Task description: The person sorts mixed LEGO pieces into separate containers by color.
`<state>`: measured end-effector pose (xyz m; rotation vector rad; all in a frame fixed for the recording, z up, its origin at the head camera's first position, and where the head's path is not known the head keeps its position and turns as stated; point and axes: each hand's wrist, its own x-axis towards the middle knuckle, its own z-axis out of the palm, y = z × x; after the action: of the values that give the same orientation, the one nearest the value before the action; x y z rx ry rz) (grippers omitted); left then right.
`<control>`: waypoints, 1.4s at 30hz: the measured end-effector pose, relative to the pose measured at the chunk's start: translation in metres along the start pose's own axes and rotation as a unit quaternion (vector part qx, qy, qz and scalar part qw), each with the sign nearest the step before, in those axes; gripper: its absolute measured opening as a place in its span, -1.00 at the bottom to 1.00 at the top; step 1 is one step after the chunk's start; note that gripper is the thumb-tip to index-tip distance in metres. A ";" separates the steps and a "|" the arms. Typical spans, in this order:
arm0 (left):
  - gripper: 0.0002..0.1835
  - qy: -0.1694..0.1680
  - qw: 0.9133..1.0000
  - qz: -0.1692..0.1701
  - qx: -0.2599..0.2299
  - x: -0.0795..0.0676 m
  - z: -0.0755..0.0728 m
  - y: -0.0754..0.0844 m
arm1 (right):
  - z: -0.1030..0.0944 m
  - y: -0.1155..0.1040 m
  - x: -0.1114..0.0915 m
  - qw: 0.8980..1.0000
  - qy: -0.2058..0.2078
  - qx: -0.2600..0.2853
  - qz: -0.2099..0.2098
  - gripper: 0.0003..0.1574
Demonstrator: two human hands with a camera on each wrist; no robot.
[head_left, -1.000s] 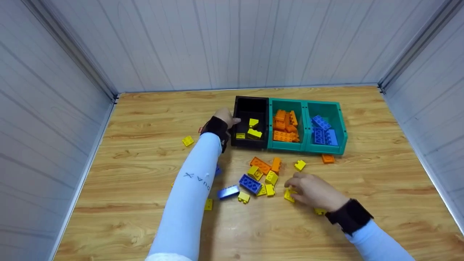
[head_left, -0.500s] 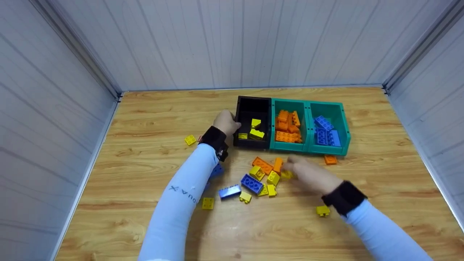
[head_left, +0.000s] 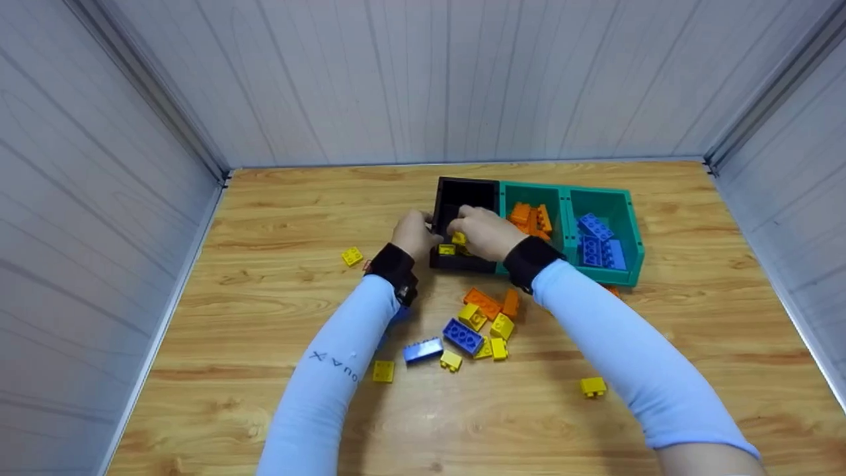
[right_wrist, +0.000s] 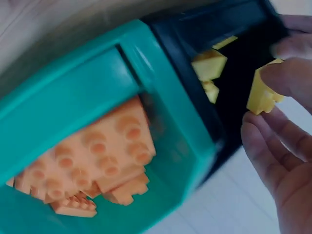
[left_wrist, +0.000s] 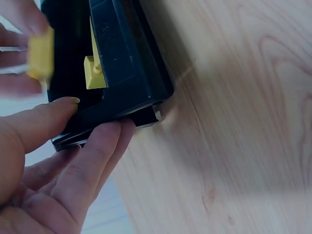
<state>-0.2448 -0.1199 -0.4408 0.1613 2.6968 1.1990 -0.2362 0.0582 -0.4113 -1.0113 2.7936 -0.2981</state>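
The left hand [head_left: 411, 237] pinches the wall of the black rectangular plastic bin [left_wrist: 119, 53]; at its opening, the right hand [head_left: 486, 235] pinches one yellow studded plastic block [right_wrist: 258, 90]. Right of the black bin, two teal plastic bins [head_left: 605, 198]; the farther holds apparently three blue studded bricks [head_left: 595, 228].

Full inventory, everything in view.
Table: 1, tan wood-grain, foreground
Walls: 3, pale grey, around table
Black bin: 1, black, row's left
Teal bins: 2, teal, middle and right
Binned yellows: 2+, yellow, black bin
Binned oranges: several, orange, middle bin
Binned blues: 3+, blue, right bin
Loose bricks: 8+ yellow, 3+ orange, 3+ blue, on table
Red item: 1, red, table, part-hidden
Held brick: 1, yellow, at black bin
Wristbands: 2, black, wrists
Sleeves: 2, light blue, arms
Left hand: 1, gripping black bin
Right hand: 1, pinching held brick
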 end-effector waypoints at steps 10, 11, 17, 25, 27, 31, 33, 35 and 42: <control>-0.78 0.007 1.000 0.001 0.028 -0.005 -0.002 0.006 | -0.011 0.006 -0.040 0.997 0.058 0.024 -0.049 -0.62; -0.78 0.004 1.000 -0.001 0.026 -0.006 -0.003 0.007 | -0.013 0.007 -0.049 0.996 0.063 0.022 -0.054 -0.63; -0.71 -0.018 0.999 -0.008 0.026 -0.006 -0.005 0.006 | -0.004 0.023 -0.114 0.996 0.069 0.017 -0.044 -0.68; -0.65 -0.041 0.998 -0.026 0.046 0.000 -0.010 0.005 | 0.046 0.055 -0.177 0.997 0.064 0.024 0.021 -0.53; -0.60 -0.047 0.997 -0.031 0.054 0.001 -0.011 0.005 | 0.055 0.059 -0.184 0.997 0.072 0.029 0.028 -0.48; -0.58 -0.065 0.994 -0.038 0.081 0.004 -0.013 0.009 | 0.068 0.062 -0.191 0.995 0.085 0.039 0.019 -0.44; -0.63 -0.070 0.992 -0.039 0.095 0.004 -0.014 0.013 | 0.072 0.061 -0.191 0.995 0.088 0.042 0.013 -0.45; -0.67 -0.075 0.991 -0.037 0.108 0.003 -0.015 0.017 | 0.075 0.061 -0.190 0.995 0.087 0.042 0.012 -0.48; -0.79 -0.078 0.989 -0.045 0.116 0.001 -0.012 0.025 | 0.074 0.053 -0.184 0.997 0.069 0.035 0.027 -0.72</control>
<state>-0.2480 -0.1118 -0.4144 0.1564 2.6663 0.8092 -0.1132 0.2071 -0.4812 -0.9326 2.9044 -0.4738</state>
